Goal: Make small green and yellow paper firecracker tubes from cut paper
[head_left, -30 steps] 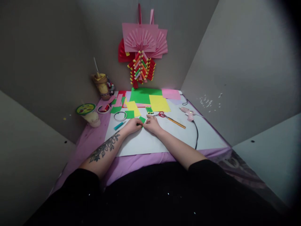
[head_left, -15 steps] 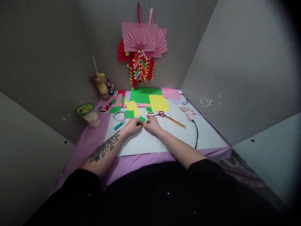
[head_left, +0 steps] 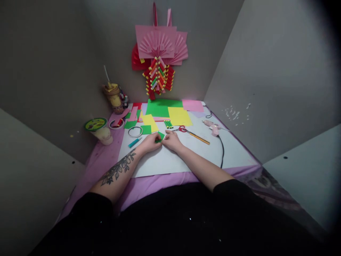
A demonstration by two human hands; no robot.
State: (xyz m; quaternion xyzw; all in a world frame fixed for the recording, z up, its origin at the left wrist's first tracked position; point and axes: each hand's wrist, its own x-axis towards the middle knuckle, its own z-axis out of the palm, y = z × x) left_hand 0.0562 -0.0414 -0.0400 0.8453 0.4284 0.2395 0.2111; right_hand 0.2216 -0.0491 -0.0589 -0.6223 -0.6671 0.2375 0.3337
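Between my hands is a small piece of green paper (head_left: 161, 135), partly hidden by the fingers. My left hand (head_left: 152, 142) pinches its left edge, and my right hand (head_left: 172, 140) closes on its near right side. Both hands rest low over a white sheet (head_left: 170, 161). Just beyond them lie several small green paper rolls with yellow ends (head_left: 168, 124). Red-handled scissors (head_left: 182, 129) lie beyond my right hand, beside a yellow pencil (head_left: 198, 137). To the left of my left hand are a teal cutter (head_left: 134, 143) and a roll of tape (head_left: 135, 132).
A pink glue gun (head_left: 212, 128) with a black cord lies at the right. Green (head_left: 162, 107), yellow (head_left: 180, 116) and pink paper (head_left: 193, 105) lie at the back. A lidded cup (head_left: 102, 132) stands at the left. Paper fans with firecracker strings (head_left: 159, 73) hang on the wall.
The green paper has shifted slightly and shows less above my fingers. Both hands keep nearly the same place; the whole view has moved a little.
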